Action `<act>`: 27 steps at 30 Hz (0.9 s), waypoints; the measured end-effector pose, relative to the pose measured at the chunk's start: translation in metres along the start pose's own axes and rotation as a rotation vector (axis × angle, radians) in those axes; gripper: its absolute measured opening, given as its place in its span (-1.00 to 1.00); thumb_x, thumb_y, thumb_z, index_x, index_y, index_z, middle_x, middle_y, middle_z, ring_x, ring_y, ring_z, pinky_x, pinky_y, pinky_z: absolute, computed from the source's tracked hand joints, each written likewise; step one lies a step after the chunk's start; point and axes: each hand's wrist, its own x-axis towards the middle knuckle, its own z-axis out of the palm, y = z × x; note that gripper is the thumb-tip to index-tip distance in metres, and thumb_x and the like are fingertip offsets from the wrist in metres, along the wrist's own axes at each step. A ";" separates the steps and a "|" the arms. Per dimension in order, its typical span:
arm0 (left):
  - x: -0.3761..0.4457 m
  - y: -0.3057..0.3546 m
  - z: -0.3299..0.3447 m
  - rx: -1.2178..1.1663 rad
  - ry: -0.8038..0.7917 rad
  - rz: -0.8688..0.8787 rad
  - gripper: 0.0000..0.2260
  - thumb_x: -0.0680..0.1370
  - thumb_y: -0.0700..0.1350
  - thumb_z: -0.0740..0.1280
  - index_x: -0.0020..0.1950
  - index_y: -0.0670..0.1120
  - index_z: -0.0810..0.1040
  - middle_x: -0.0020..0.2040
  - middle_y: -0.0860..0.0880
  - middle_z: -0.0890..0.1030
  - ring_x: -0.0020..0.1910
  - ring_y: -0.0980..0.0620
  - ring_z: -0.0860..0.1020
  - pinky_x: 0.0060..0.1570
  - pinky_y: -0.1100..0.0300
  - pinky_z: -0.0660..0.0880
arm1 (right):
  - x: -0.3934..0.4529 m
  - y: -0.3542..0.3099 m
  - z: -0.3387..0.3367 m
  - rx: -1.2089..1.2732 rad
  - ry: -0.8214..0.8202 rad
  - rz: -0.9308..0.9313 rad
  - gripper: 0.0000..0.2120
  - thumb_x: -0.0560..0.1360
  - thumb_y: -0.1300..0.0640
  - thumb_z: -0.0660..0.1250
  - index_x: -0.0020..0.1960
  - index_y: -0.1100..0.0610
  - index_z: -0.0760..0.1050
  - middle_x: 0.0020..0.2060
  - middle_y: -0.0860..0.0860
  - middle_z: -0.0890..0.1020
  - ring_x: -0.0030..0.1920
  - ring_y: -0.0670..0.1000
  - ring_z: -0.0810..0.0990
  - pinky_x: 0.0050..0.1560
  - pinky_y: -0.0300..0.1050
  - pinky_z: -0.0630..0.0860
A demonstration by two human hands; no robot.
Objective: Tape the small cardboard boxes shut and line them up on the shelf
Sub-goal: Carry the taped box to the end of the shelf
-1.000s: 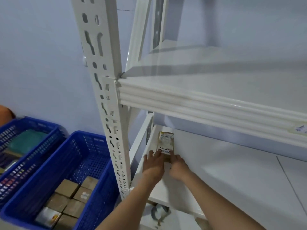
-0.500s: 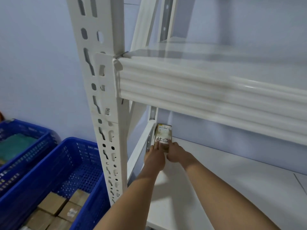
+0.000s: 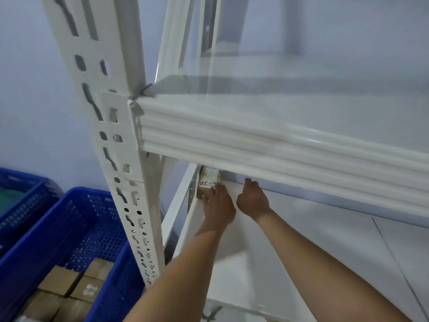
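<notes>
Against left-hand fingers (image 3: 217, 190): cardboard box (image 3: 207, 182).

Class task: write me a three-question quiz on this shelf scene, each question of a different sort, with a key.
1. True or false: the small box sits at the far left corner of the lower shelf.
2. Which hand touches the box? A left hand B right hand C both
3. Fill in: more boxes lie in the blue ___ on the left.

Key: 1 true; 2 A; 3 crate.
</notes>
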 end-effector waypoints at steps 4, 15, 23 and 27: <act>-0.027 0.069 0.013 -0.063 -0.133 0.093 -0.47 0.66 -0.13 0.10 0.62 -0.11 0.05 0.62 -0.09 0.10 0.60 -0.12 0.04 0.55 -0.17 -0.04 | -0.046 0.068 -0.034 -0.020 0.009 0.188 -0.89 0.56 0.27 0.19 -0.14 0.21 0.43 -0.18 0.08 0.52 0.00 0.15 0.57 -0.07 -0.12 0.45; -0.126 0.272 0.077 0.031 -0.421 0.466 -0.45 0.65 -0.05 0.15 0.62 -0.03 0.07 0.57 -0.15 0.17 0.51 -0.21 0.20 0.46 -0.20 0.19 | -0.190 0.307 -0.141 0.031 0.057 0.605 -0.44 0.61 0.20 0.19 0.56 0.27 0.13 0.46 0.22 0.31 0.45 0.20 0.35 0.44 0.00 0.34; -0.235 0.435 0.130 0.096 -0.471 0.577 -0.47 0.64 -0.04 0.15 0.60 -0.03 0.11 0.50 -0.15 0.27 0.44 -0.22 0.29 0.38 -0.17 0.30 | -0.310 0.472 -0.224 0.159 0.171 0.680 -0.45 0.61 0.22 0.19 0.56 0.26 0.16 0.47 0.19 0.36 0.45 0.16 0.36 0.37 -0.14 0.32; -0.280 0.502 0.161 0.071 -0.473 0.615 -0.47 0.62 -0.04 0.17 0.59 -0.03 0.15 0.48 -0.17 0.30 0.42 -0.22 0.31 0.36 -0.16 0.33 | -0.362 0.545 -0.242 0.196 0.223 0.715 -0.49 0.61 0.26 0.19 0.54 0.28 0.20 0.45 0.20 0.38 0.43 0.18 0.37 0.38 -0.13 0.30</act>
